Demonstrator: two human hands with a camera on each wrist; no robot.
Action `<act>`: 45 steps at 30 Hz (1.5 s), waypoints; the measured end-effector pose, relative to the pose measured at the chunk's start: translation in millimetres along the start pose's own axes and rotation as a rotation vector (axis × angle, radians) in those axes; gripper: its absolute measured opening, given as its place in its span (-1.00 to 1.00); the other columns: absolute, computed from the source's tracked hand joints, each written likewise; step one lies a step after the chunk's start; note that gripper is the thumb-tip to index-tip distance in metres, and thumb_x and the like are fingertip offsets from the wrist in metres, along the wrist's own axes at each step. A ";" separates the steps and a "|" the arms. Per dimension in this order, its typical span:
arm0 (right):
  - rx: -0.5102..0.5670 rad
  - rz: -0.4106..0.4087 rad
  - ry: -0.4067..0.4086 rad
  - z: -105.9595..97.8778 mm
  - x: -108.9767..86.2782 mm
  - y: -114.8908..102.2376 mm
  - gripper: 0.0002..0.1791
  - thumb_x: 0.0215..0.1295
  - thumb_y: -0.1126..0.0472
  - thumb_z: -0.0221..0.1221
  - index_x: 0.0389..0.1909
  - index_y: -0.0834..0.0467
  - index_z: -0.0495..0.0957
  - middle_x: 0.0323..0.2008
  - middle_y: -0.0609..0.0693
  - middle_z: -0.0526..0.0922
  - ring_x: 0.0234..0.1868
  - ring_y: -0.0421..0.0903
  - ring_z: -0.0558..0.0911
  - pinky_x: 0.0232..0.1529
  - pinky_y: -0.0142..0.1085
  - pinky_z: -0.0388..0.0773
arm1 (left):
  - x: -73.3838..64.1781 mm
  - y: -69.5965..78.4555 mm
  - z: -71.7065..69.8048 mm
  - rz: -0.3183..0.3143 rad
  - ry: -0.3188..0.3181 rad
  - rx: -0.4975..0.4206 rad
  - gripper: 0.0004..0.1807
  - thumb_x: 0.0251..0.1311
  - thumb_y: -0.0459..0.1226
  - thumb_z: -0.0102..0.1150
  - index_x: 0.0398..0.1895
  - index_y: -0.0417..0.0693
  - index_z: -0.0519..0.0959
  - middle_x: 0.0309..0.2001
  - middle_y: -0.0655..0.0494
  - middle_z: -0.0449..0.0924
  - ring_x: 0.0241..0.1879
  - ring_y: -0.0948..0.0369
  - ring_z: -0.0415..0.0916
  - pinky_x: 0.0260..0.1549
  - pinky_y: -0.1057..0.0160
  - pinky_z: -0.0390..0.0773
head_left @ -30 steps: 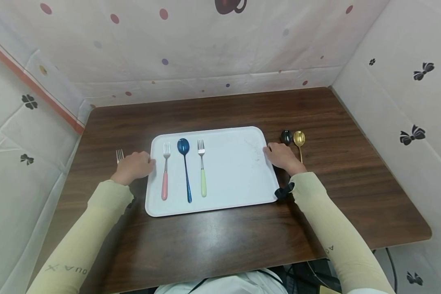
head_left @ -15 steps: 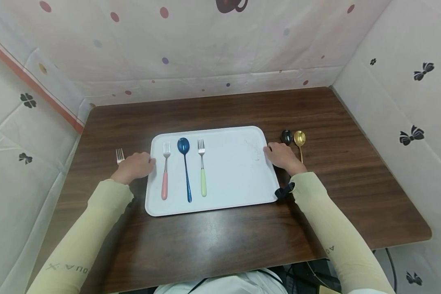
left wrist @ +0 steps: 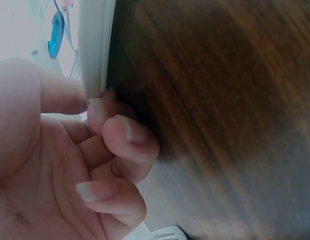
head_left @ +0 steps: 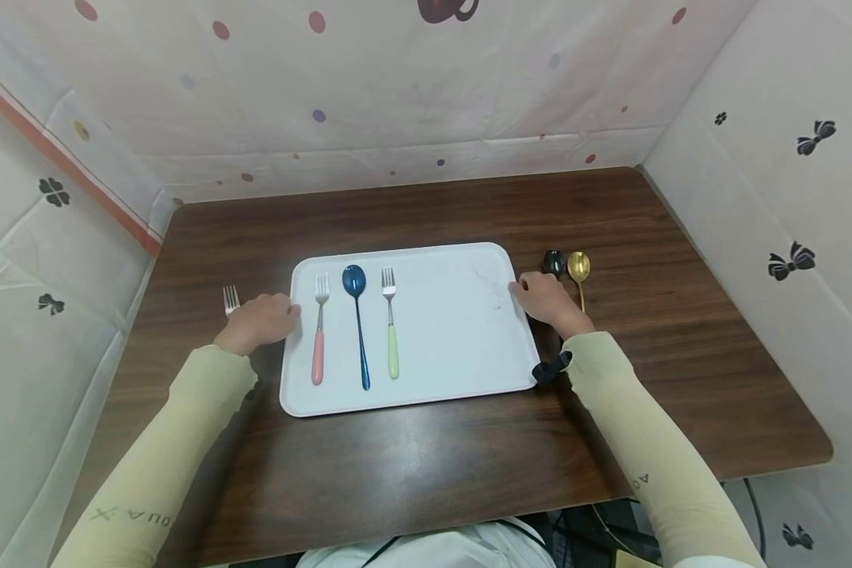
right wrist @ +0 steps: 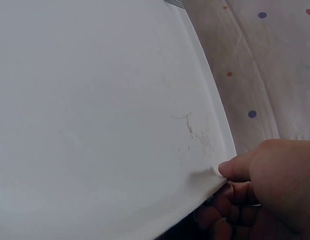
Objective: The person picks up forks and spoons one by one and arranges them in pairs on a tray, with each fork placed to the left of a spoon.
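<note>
A white rectangular tray lies at the middle of the table, between both hands. On its left half, side by side, are a pink-handled fork, a blue spoon and a green-handled fork. My left hand pinches the tray's left rim, with the thumb over it and curled fingers below, as the left wrist view shows. At the opposite end my right hand grips the right rim near the far corner. In the right wrist view its thumb presses on top and its fingers go underneath.
Another fork lies left of the tray, its handle hidden by the left hand. Just beyond the right hand are a black spoon and a gold spoon. The brown table meets patterned cloth walls at the back and sides.
</note>
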State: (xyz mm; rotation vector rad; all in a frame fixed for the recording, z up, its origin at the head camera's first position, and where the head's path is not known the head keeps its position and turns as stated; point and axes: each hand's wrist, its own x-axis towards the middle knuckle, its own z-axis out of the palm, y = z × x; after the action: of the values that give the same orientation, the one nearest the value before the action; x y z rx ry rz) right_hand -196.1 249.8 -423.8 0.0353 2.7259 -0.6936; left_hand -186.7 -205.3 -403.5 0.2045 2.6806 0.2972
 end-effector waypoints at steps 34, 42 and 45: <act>0.012 -0.009 0.148 -32.7 -11.6 28.4 -0.58 0.48 -0.02 -0.09 -0.49 0.20 0.37 -0.61 0.04 0.34 -0.55 -0.03 0.38 -0.55 -0.25 0.30 | 3.1 -0.6 0.9 -0.022 -0.021 -0.008 -0.51 0.44 -0.09 -0.32 -0.03 -0.34 0.45 -0.42 -0.10 0.47 -0.45 0.05 0.44 -0.51 0.19 0.37; 0.003 0.077 0.146 -33.7 -14.8 39.4 -0.58 0.47 -0.02 -0.08 -0.45 0.22 0.43 -0.55 0.08 0.41 -0.50 -0.02 0.44 -0.55 -0.26 0.34 | 3.0 -0.3 2.2 -0.023 -0.001 -0.011 -0.52 0.44 -0.09 -0.32 -0.05 -0.34 0.45 -0.44 -0.10 0.47 -0.46 0.05 0.44 -0.51 0.19 0.36; -0.028 0.090 0.144 -33.5 -16.6 42.0 -0.58 0.46 -0.02 -0.08 -0.50 0.20 0.38 -0.57 0.06 0.40 -0.52 -0.03 0.44 -0.56 -0.26 0.33 | 2.7 0.0 1.9 -0.023 -0.002 -0.007 -0.52 0.44 -0.09 -0.32 -0.05 -0.34 0.45 -0.44 -0.09 0.47 -0.45 0.05 0.44 -0.51 0.19 0.37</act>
State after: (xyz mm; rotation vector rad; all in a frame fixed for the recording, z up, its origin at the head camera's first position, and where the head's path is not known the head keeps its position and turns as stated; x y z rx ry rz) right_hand -186.3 303.5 -410.2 0.2087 2.8500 -0.6507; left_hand -188.3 -204.5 -406.2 0.1711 2.6777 0.2995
